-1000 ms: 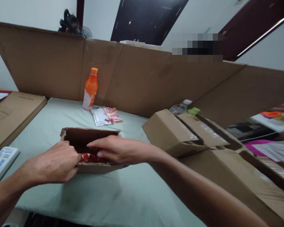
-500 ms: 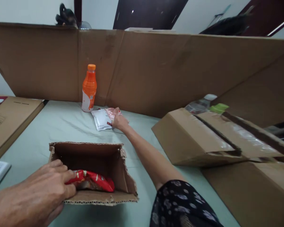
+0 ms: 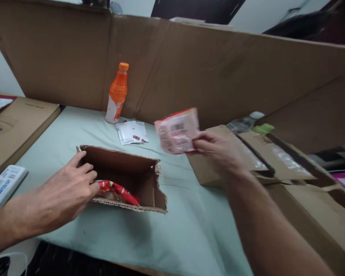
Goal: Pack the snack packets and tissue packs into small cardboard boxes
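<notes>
A small open cardboard box [image 3: 119, 155] lies on the pale green cloth, its opening facing me. My left hand [image 3: 66, 188] grips the box's left side, fingers over the edge. Inside it rests a red snack packet [image 3: 120, 193], partly hidden by the lower wall. Up in the air, right of the box, my right hand [image 3: 215, 151] pinches a pink and white packet [image 3: 178, 132] with a red edge by its right corner. White sachets [image 3: 132, 132] lie behind the box, near an orange drink bottle [image 3: 117, 94] that stands upright.
A tall cardboard panel [image 3: 218, 73] walls off the back. Larger cardboard boxes [image 3: 278, 161] stand at right, with a clear plastic bottle [image 3: 244, 122] behind them. On the left are a flat carton [image 3: 25, 130] and a white device [image 3: 7, 184]. The table's front edge shows below.
My right hand has lifted the pink packet off the sachets and brought it up and to the right. My left hand still holds the box; the view has tilted down.
</notes>
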{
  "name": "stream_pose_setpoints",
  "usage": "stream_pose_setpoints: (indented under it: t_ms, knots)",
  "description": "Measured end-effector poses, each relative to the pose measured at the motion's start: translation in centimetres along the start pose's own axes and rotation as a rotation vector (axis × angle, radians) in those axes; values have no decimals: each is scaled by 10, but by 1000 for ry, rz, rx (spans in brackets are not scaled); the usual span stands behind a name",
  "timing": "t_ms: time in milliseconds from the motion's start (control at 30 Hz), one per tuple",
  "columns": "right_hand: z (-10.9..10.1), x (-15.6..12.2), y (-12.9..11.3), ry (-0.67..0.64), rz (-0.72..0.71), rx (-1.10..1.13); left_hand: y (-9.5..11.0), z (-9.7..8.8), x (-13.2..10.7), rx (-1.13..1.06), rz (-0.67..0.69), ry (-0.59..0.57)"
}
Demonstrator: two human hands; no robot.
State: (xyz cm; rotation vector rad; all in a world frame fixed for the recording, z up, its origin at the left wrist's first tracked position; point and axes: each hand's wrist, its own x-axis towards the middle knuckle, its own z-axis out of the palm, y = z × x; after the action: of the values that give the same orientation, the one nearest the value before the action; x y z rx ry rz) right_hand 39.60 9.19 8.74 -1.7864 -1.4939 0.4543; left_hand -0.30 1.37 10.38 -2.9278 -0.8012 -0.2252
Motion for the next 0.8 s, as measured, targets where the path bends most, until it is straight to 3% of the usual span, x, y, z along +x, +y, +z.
stream_pose_setpoints:
  t_ms: [100, 200, 300, 367, 500, 600, 667, 800]
  knots:
    - [-28, -43, -48, 80, -140, 323, 4, -6, -3, 32, -14, 15]
    - [-32, -81, -95, 56, -397, 453, 9, -13, -7, 30, -23, 69]
    - [-15, -103, -120, -47, -596, 231, 14, -17, -16, 14, -63, 125]
    - [2, -107, -124, -153, -635, 48, 16, -18, -22, 0, -86, 137]
    - [42, -99, -124, -400, -562, -288, 21, -21, -30, 8, -111, 180]
    - [69, -88, -130, -666, -477, -526, 24, -25, -21, 31, -102, 240]
    - [82, -81, -136, -829, -478, -593, 24, -28, -8, 43, -104, 168]
    - [90, -77, -141, -1016, -518, -606, 13, -33, 24, -30, -141, -275]
